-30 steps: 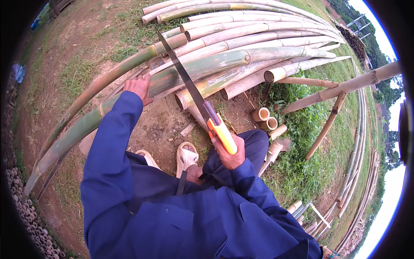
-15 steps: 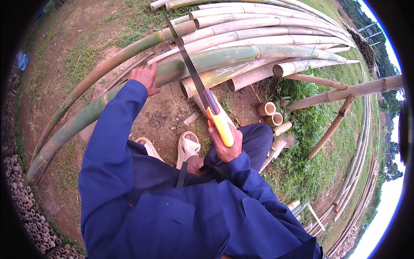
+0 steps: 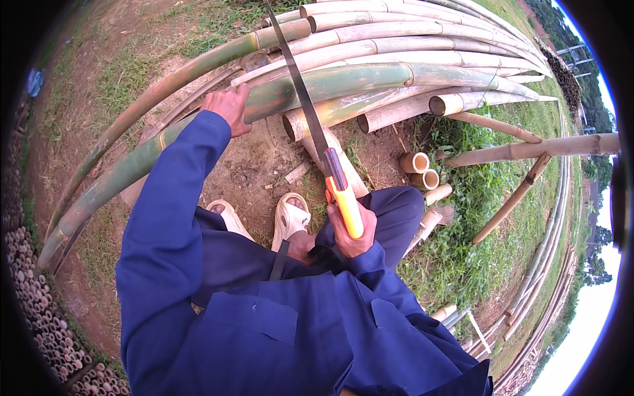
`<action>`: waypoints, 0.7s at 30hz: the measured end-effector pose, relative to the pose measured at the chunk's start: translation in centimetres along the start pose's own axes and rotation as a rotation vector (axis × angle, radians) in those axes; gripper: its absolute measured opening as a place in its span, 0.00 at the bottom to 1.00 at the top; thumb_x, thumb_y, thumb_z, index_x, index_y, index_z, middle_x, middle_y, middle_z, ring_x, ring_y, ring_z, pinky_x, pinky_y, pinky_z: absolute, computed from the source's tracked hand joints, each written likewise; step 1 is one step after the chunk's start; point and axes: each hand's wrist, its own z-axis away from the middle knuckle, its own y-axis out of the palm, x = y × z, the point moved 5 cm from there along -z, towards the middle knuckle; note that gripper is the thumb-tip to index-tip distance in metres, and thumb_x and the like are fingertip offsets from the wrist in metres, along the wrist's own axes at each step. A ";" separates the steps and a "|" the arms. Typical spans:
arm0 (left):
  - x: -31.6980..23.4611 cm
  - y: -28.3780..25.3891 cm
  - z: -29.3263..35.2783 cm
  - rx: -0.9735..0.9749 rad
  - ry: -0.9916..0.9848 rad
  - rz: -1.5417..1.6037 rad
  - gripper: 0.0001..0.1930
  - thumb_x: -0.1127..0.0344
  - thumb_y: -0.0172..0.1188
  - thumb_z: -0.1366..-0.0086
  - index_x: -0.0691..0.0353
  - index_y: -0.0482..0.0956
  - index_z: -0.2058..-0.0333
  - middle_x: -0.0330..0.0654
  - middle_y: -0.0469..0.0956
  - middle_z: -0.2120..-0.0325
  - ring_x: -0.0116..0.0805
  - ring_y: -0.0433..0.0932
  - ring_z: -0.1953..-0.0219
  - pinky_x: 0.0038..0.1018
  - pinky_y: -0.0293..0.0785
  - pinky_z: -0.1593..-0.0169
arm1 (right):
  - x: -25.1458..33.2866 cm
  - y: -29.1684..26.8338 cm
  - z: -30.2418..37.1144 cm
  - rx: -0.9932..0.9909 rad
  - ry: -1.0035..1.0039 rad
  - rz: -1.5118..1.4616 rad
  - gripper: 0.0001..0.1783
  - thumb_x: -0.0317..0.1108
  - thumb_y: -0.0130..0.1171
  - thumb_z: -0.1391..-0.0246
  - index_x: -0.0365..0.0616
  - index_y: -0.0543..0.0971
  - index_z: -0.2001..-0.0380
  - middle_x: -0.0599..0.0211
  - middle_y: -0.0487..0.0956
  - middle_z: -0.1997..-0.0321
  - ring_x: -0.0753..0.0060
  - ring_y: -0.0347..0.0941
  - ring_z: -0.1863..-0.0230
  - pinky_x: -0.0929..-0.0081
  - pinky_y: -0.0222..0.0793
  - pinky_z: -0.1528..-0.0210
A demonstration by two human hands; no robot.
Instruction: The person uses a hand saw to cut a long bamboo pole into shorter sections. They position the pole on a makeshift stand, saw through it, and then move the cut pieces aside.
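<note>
My right hand point(image 3: 351, 232) grips the orange handle of a hand saw point(image 3: 343, 198). Its long dark blade point(image 3: 298, 84) runs up and away across a thick green bamboo pole point(image 3: 343, 80). My left hand point(image 3: 228, 107) presses down on that same pole, left of the blade. The pole lies slanted, its lower end running down to the left. Both arms are in blue sleeves. My feet in pale sandals point(image 3: 289, 219) stand on the bare soil below the pole.
A stack of long pale bamboo poles point(image 3: 422, 46) lies beyond the saw. Short cut bamboo pieces point(image 3: 417, 169) lie on the ground at right by green weeds. A bamboo frame point(image 3: 528, 150) stands at right. Several cut stubs point(image 3: 39, 317) line the lower left.
The view has shifted, so the poles sit higher in the picture. The saw blade now stands steeper and my right hand has drawn slightly down and right. My left hand stays on the pole.
</note>
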 end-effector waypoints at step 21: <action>-0.1 0.2 0.6 -0.017 -0.005 -0.047 0.38 0.48 0.76 0.52 0.62 0.67 0.49 0.55 0.81 0.57 0.56 0.84 0.56 0.46 0.81 0.51 | 0.1 -1.9 4.1 0.023 -0.070 0.072 0.18 0.21 0.64 0.43 0.34 0.82 0.49 0.59 0.84 0.72 0.67 0.83 0.72 0.73 0.76 0.65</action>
